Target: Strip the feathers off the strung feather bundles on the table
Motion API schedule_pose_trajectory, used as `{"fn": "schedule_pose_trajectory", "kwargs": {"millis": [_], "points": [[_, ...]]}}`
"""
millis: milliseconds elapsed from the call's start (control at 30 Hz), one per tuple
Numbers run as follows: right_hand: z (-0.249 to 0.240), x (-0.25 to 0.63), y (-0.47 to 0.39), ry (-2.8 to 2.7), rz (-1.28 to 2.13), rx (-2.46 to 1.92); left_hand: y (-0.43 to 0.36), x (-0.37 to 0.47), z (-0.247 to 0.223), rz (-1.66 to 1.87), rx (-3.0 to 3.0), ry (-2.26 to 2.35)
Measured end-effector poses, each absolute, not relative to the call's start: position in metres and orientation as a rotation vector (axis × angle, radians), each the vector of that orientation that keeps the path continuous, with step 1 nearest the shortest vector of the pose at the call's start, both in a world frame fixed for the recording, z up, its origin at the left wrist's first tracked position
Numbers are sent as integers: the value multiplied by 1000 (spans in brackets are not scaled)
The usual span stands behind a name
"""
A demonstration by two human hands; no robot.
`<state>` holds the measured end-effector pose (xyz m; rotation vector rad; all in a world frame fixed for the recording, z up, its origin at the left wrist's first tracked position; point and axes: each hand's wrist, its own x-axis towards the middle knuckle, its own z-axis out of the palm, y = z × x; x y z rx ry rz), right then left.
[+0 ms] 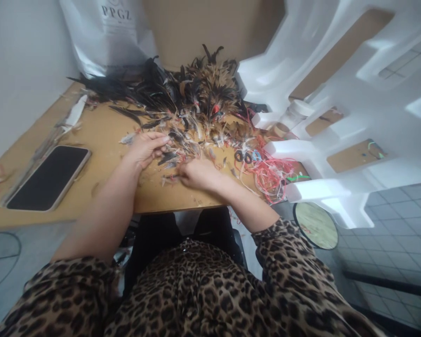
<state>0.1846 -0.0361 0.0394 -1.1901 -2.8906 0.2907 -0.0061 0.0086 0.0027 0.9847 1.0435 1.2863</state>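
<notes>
Brown and black feathers [182,140] lie in a loose pile on the wooden table [161,199] between and beyond my hands. My left hand [145,147] pinches at the pile's left edge, thumb and forefinger together on a feather. Closer to the table's front edge, my right hand [199,173] is curled closed with its knuckles up, touching the lower feathers. A small dark feather [171,177] pokes out left of its fingertips. What the right fingers grip is hidden beneath the hand.
Behind stand dark feather bunches [150,91] and a white bag [108,37]. A phone [51,178] lies at left. To the right are scissors [243,157], tangled pink string [272,175] and a large white foam piece [323,192]. A round mirror-like disc [315,224] sits below.
</notes>
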Motion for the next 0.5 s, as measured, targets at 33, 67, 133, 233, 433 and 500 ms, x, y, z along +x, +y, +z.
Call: {"fn": "schedule_pose_trajectory", "kwargs": {"millis": [33, 67, 133, 233, 433, 500], "points": [[37, 179, -31, -2851, 250, -1241, 9, -7, 2, 1299, 978, 1036], [35, 175, -23, -2802, 249, -1279, 9, -8, 2, 1315, 969, 1026], [34, 168, -1, -2674, 347, -1329, 10, -10, 1, 1356, 942, 1007], [35, 166, 36, -2455, 584, -1318, 12, -14, 1, 1418, 884, 966], [25, 173, 71, -2009, 974, -1219, 15, -16, 0, 1458, 804, 954], [21, 180, 73, -1902, 1031, -1216, 16, -16, -2, 1461, 796, 953]]}}
